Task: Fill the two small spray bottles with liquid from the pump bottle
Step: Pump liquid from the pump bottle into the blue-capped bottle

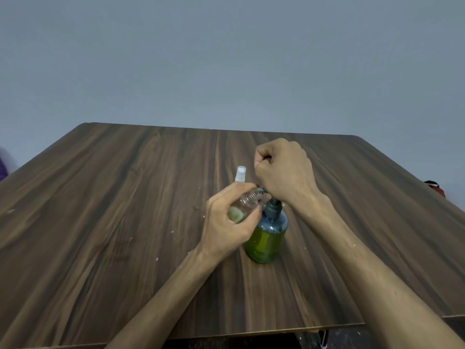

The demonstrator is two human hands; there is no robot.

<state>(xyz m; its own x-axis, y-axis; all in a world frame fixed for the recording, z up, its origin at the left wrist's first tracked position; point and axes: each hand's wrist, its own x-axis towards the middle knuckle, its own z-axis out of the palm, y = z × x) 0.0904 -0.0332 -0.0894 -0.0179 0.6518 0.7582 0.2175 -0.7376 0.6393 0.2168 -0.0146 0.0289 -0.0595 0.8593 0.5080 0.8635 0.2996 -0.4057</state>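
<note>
With our left hand (227,220) we grip the small clear plastic spray bottle (242,206), its open neck tilted under the spout so liquid lands inside, while our right hand (283,170), fingers curled into a fist, presses the pump head of the dark green pump bottle (266,238) standing on the wooden tabletop (125,210).

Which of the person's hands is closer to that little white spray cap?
Left. The left hand sits just below the white spray cap, gripping a small bottle; the right hand is curled farther right.

Obstacles I see sit in one cluster mid-counter (125,197): pump bottle (266,238) upright, left hand (226,222) gripping a small spray bottle (245,202) at its spout, right hand (284,170) curled above the pump head. A second spray bottle (240,175) stands just behind. Left half, far edge and right side of the counter are open for passing. Both forearms block the near approach.
</note>
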